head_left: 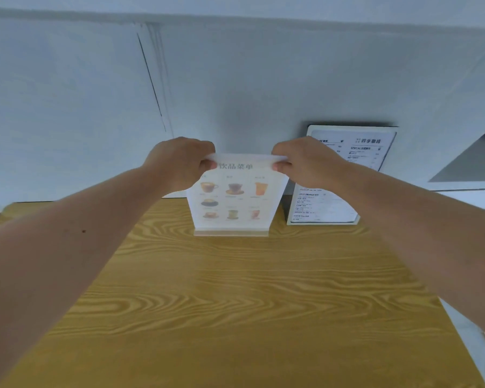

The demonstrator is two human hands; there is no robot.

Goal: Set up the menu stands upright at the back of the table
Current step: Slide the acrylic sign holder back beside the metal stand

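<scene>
A clear acrylic drinks menu stand with pictures of cups stands upright near the back of the wooden table, its base on the tabletop. My left hand pinches its top left corner and my right hand pinches its top right corner. To the right, a second menu stand with black text on white stands upright against the wall, its lower left part hidden behind my right forearm.
A pale grey wall rises directly behind the table's back edge. A white ledge or counter juts out at the right. The table's right edge runs down beside a light floor.
</scene>
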